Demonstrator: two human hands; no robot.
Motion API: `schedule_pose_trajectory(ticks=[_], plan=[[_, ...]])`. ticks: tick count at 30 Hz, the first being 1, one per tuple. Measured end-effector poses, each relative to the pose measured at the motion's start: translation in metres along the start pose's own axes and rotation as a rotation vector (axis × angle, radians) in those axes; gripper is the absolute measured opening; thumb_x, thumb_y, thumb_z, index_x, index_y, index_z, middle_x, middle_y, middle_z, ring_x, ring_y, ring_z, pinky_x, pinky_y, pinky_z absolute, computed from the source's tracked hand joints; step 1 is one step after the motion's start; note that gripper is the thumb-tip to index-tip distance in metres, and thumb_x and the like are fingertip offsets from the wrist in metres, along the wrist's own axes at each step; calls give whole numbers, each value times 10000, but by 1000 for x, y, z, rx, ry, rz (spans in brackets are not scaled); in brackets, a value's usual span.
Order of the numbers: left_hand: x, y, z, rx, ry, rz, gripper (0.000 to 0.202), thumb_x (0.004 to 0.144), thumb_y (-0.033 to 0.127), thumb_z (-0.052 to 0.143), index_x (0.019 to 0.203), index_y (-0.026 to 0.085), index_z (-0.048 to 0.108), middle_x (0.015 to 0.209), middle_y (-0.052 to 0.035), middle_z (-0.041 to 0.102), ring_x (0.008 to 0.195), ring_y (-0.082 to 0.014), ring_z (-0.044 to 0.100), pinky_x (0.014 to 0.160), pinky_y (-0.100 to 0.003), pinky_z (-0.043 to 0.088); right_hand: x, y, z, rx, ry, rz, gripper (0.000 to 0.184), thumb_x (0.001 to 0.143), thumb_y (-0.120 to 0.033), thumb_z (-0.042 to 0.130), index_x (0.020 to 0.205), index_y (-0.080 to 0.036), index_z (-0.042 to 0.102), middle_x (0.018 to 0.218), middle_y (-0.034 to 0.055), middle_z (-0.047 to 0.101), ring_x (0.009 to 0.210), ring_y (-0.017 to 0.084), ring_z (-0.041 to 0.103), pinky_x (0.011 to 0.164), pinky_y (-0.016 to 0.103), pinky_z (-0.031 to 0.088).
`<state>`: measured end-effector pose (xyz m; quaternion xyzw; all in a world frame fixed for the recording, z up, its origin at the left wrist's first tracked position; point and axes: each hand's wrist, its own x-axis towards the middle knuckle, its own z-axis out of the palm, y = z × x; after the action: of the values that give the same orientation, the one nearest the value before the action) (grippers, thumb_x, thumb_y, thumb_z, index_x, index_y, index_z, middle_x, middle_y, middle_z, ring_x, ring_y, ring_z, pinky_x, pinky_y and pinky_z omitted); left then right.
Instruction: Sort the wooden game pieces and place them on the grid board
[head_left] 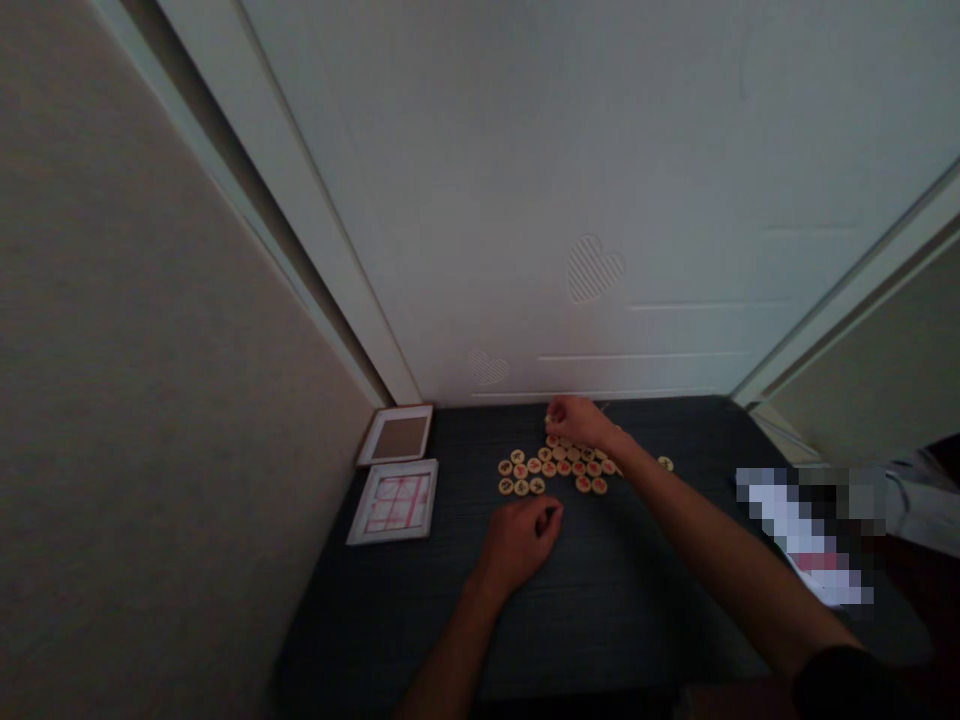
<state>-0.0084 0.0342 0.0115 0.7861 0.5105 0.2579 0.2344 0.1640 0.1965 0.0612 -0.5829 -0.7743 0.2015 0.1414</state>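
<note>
Round wooden Chinese chess pieces (pixel 564 468) with red or black characters lie face up in a loose cluster on the dark table. At the far side of the cluster, my right hand (pixel 581 420) is closed in a pinch on a pale chess piece (pixel 548 420), mostly covered by the fingers. My right forearm crosses over the right part of the cluster and hides some pieces. My left hand (pixel 521 540) rests just in front of the cluster, fingers curled closed around a dark hollow, with no piece visible in them.
At the table's left edge lie an open box half with a brown inside (pixel 401 438) and a white-rimmed tray with red lines (pixel 392 503). One piece (pixel 665 464) lies apart on the right. A blurred-out flat item (pixel 806 540) is at the right edge. A white panel (pixel 510 300) rises behind.
</note>
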Motion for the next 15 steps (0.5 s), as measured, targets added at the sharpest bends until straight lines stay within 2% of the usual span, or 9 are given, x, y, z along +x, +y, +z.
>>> schedule_pose_trajectory(ticks=[3,7,8,11,15], plan=[[0,-1,1,6,3,-3,208,969,286,520,1014,253,720,736,23,686,672,-130,618,657,-232,416,-24,10,-11,85,45,-64,334,752,-203,744,1086,-196,736,946,26,763,826,163,703,774,231,513],[1,-2,2,12,2,-10,217,974,302,514,1016,256,723,726,27,679,670,-128,622,649,-226,415,-75,40,-20,188,98,-71,299,820,-269,697,1108,-192,717,1018,61,744,821,163,708,766,258,554],[1,-3,2,13,-1,-12,220,976,307,513,1016,255,723,729,26,681,670,-127,623,645,-226,414,-89,49,-20,304,119,-63,299,835,-300,689,1115,-195,710,1012,64,746,816,173,714,754,273,567],[2,-4,3,18,-5,-19,225,979,320,514,1030,256,724,762,20,700,682,-127,632,648,-228,419,-129,77,-21,558,140,18,285,854,-395,693,1081,-224,712,1021,55,765,893,210,737,830,330,584],[3,-5,3,26,-14,-27,228,978,333,516,1039,257,722,780,14,711,701,-134,641,661,-229,435,-166,98,-17,674,121,121,367,877,-500,673,1120,-229,722,937,50,781,843,223,750,807,352,595]])
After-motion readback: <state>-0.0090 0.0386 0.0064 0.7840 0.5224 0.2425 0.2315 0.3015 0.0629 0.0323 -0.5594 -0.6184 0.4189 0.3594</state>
